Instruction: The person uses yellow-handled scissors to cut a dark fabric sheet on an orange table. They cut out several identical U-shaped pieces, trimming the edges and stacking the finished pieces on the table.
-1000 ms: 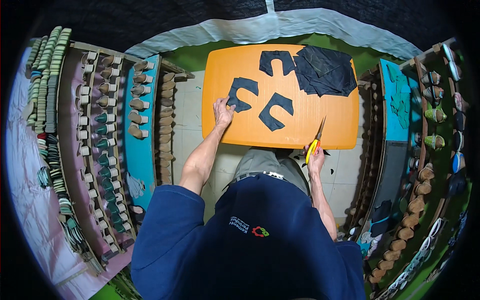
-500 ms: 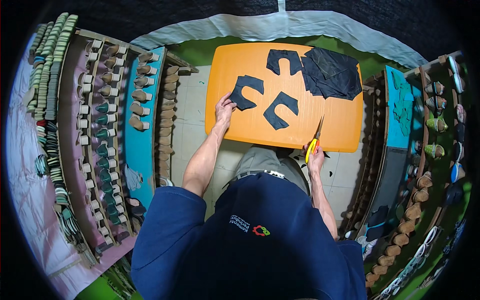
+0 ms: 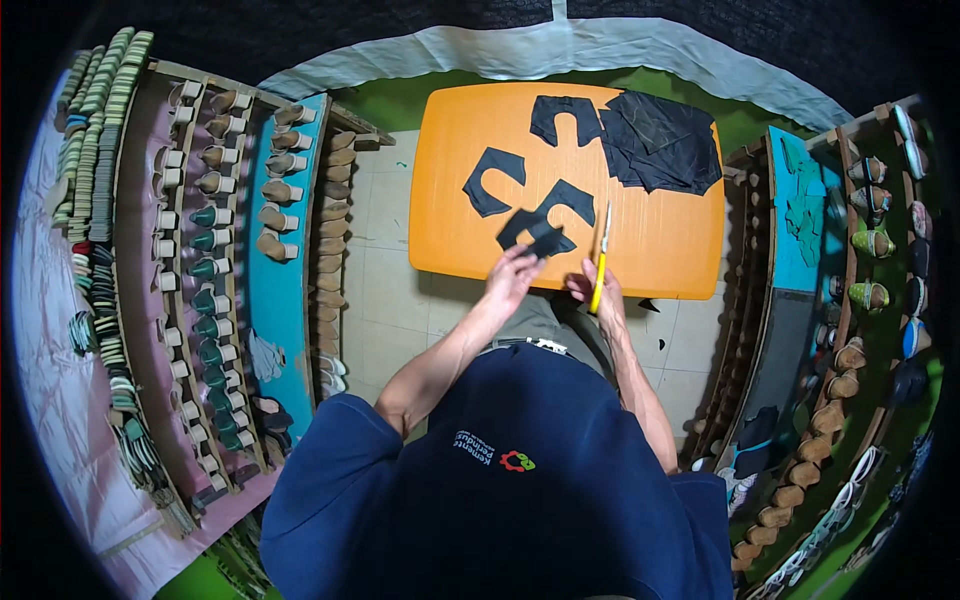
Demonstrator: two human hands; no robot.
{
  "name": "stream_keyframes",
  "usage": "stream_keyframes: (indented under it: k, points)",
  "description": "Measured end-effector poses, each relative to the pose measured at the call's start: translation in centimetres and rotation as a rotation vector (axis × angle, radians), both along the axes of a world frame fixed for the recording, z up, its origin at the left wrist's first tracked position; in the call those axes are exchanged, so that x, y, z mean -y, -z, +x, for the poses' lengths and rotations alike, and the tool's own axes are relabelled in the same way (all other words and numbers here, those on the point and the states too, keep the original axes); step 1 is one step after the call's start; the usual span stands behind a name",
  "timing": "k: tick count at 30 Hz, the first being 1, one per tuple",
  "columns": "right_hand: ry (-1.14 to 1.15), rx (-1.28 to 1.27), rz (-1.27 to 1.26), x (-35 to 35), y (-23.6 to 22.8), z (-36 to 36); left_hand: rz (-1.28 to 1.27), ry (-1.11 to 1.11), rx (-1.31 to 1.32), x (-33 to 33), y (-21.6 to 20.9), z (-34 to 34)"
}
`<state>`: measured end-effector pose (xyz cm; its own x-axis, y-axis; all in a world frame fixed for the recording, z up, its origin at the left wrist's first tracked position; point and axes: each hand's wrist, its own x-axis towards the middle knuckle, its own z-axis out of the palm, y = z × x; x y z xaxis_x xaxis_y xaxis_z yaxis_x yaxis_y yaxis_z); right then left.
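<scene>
Three black U-shaped cutouts of thin material lie on the orange table (image 3: 450,235): a far cutout (image 3: 545,120), a left cutout (image 3: 485,195) and a middle cutout (image 3: 575,203). My left hand (image 3: 515,275) pinches a dark piece of the same look (image 3: 518,229), raised over the near part of the middle cutout and hiding some of it. Just to the right, my right hand (image 3: 603,292) grips yellow-handled scissors (image 3: 599,280) with the blades pointing away from me. Whether the blades are parted is hard to see.
A pile of black material (image 3: 665,145) covers the table's far right corner. On the left, racks hold rows of shoes (image 3: 283,190) and a turquoise board (image 3: 280,330). Shelves with more shoes (image 3: 845,385) stand on the right. Black scraps lie on the tiled floor (image 3: 385,290).
My left hand has left the left cutout and come right and nearer me, now with a dark piece. My right hand has moved left with the scissors, whose blades stand more upright in view.
</scene>
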<state>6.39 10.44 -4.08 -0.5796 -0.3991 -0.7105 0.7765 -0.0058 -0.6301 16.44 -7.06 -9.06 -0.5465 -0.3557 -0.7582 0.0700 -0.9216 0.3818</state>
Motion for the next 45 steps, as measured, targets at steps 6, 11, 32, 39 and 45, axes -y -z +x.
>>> stream_keyframes:
  k: [6,11,32,39,45]
  points:
    - [-0.103,-0.412,0.036,1.3,0.8,0.1,-0.237,0.366,0.138,-2.7,-4.2,1.6]
    - [-0.189,-0.358,-0.024,0.7,-1.3,-0.9,-1.03,0.52,0.287,-1.9,-7.1,1.5]
    - [-0.478,-0.448,0.101,-5.1,-5.0,1.2,-0.74,0.716,-0.171,3.7,-14.5,-8.6]
    - [-0.501,-0.532,0.021,-4.6,-7.0,1.2,-0.729,0.849,-0.282,4.7,-15.7,-10.8]
    - [-0.504,-0.497,-0.043,-4.4,-7.1,0.8,-0.787,0.972,-0.264,4.8,-16.0,-11.2]
